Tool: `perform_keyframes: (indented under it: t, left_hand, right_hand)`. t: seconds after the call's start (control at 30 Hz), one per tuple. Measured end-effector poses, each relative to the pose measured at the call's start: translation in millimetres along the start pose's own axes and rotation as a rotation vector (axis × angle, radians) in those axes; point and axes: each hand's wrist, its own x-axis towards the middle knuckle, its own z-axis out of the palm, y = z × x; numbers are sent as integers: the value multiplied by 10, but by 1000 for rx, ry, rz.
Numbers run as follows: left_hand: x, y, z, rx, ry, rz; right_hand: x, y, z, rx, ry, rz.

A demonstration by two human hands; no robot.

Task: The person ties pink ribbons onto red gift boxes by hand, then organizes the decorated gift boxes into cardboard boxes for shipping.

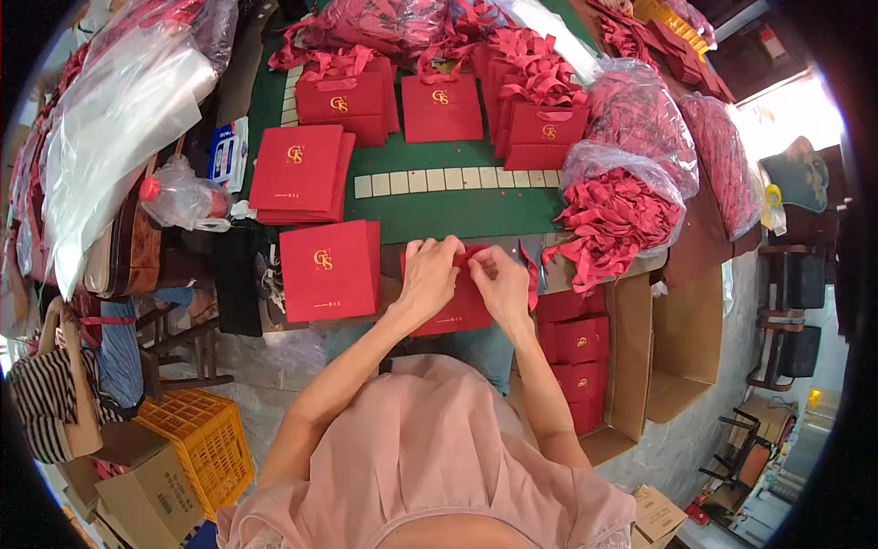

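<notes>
A red paper gift bag [455,317] lies in front of me at the table's near edge, gold lettering low on its face. My left hand [430,274] rests over its upper part, fingers bent and closed on the top edge. Close beside it, my right hand [501,282] pinches at the same edge with thumb and fingertips. A red ribbon [531,273] shows just right of that hand and seems to run into its fingers; the exact grip is hidden. To the left sit stacks of flat red bags [325,274] without handles.
Bags with ribbon handles [443,108] stand at the back of the green mat [412,215]. A plastic sack of red ribbons [615,220] is right. Below it, a cardboard box [631,366] holds more red bags. A plastic bottle [169,194] and a yellow crate [197,439] are left.
</notes>
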Motion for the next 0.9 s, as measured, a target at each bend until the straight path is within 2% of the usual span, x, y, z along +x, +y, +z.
perform_keyframes:
  t: [0.17, 0.33, 0.47, 0.53, 0.6, 0.67, 0.7, 0.77, 0.8, 0.83, 0.9]
  left_hand:
    - [-7, -19, 0, -62, 7, -40]
    - [-2, 23, -24, -49, 47, 7]
    - [-12, 43, -32, -79, 63, 38]
    - [-16, 59, -58, -78, 55, 12]
    - [-18, 45, -54, -89, 31, 13]
    - [-22, 34, -60, -98, 9, 14]
    - [-26, 34, -74, -116, -9, 12]
    - [-44, 14, -91, -134, -25, 9]
    - [-49, -4, -97, -112, -56, 19]
    - [-51, -15, -97, -90, -87, 31]
    - [-64, -3, -101, -90, -83, 32]
  right_hand:
    - [36, 11, -30, 7, -74, -15]
    - [-21, -20, 54, -3, 59, -44]
    - [-33, -110, 40, -29, 53, 30]
    - [-11, -134, -8, 103, 47, 96]
    - [-19, -86, -10, 87, 49, 60]
    - [-24, -106, -36, -104, 18, 37]
    - [-12, -97, -67, -104, 17, 36]
    - [27, -69, -155, -276, 34, -153]
    - [47, -98, -179, -136, -51, -23]
    - [63, -58, -201, -136, -49, -23]
    - [106, 62, -255, 61, -150, 11]
